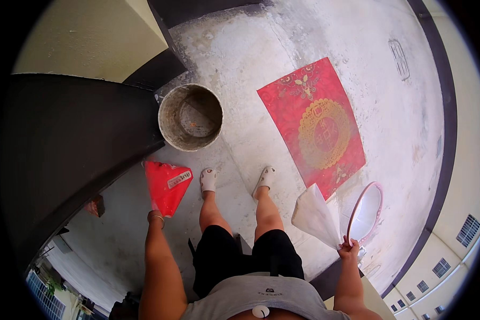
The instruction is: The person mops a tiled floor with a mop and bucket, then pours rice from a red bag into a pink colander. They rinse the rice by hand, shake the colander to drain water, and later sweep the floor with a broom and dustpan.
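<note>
Two hands: both full.
Left hand: fingers closed on red bag.
Right hand: fingers gripping white bag, pink-rimmed basin.
Bucket: stands on floor, nothing tipped in yet.

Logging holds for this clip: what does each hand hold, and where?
Left hand: red plastic bag, gripped at its top. Right hand: white plastic bag by its neck, plus pink-rimmed round basin by its rim.

Red bag, white bag and pink-rimmed basin, all hanging.

Grey shirt, black shorts, pale slippers, wrist bangle.
</note>
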Motion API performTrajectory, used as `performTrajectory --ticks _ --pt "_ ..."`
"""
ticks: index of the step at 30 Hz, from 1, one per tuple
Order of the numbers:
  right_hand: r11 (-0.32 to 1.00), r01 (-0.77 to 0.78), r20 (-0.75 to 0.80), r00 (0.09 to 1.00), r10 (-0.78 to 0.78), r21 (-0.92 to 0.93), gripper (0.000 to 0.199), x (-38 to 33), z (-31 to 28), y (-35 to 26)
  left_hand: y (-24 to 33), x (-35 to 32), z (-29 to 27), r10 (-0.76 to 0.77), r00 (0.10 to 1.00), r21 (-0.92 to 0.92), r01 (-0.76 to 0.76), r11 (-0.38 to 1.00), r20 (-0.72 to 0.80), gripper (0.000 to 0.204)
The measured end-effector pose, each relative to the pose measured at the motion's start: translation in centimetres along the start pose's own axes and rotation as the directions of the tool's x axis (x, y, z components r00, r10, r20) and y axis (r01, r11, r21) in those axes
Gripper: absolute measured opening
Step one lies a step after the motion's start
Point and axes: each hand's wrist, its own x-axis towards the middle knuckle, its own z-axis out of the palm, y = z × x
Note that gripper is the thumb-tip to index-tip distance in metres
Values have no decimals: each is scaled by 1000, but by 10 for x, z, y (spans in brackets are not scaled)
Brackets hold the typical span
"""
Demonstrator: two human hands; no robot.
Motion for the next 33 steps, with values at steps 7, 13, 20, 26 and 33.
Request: performTrajectory --ticks 7,13,20,26,33 --pt "992 -110 267 959 90 60 27 71 85 -65 -41 -116 20 -168 977 -451 210 867 133 31" --pt "996 -60 345 938 36 59 28 91 162 -154 -2 -189 64 -128 933 -557 306 772 337 30" --pt "997 -17 349 937 -12 81 28 113 249 -246 57 -265 101 -101 911 -470 299 831 400 36" --pt "998 43 338 940 -54 38 27 111 376 -322 136 -333 147 -160 862 -484 412 772 480 32" --pt "990 -7 513 854 81 -144 25 114 579 -332 257 -390 171 -185 847 -518 462 720 498 27"
